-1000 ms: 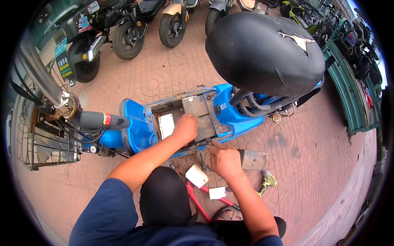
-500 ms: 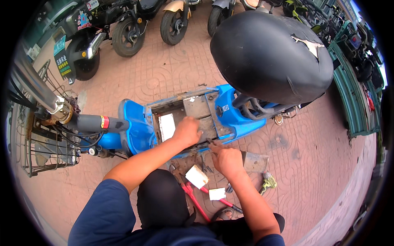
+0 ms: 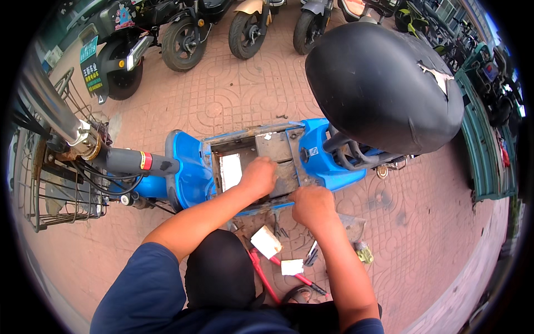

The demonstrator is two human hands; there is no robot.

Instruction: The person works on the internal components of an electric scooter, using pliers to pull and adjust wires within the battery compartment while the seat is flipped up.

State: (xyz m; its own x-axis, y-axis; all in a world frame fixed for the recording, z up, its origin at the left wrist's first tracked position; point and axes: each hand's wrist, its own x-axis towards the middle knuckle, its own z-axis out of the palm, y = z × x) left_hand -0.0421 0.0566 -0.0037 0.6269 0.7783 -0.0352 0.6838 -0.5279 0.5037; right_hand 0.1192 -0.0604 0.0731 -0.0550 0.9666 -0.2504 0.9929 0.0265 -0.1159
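Note:
In front of me stands a blue electric scooter (image 3: 194,161) with its floorboard compartment uncovered. Grey, dirty block-shaped batteries (image 3: 273,148) fill its right part; a white sheet-like piece (image 3: 230,170) lies on the left. My left hand (image 3: 259,177) is over the compartment's middle, fingers curled down by the batteries; whatever they grip is hidden. At the compartment's near right edge, my right hand (image 3: 313,209) is closed, its fingertips at the dirty frame rail (image 3: 281,204). I cannot make out what it holds.
A torn black seat (image 3: 384,89) tilts up at right. Below the scooter lie red-handled cutters (image 3: 261,278), white blocks (image 3: 266,241), a flat grey plate (image 3: 351,227) and a green power tool (image 3: 364,253). Parked scooters (image 3: 183,44) line the back; a green cart (image 3: 486,145) stands right.
My right hand's fingers have curled in from a more stretched pose at the rail. My left hand stays over the compartment. The surroundings have shifted slightly right in view.

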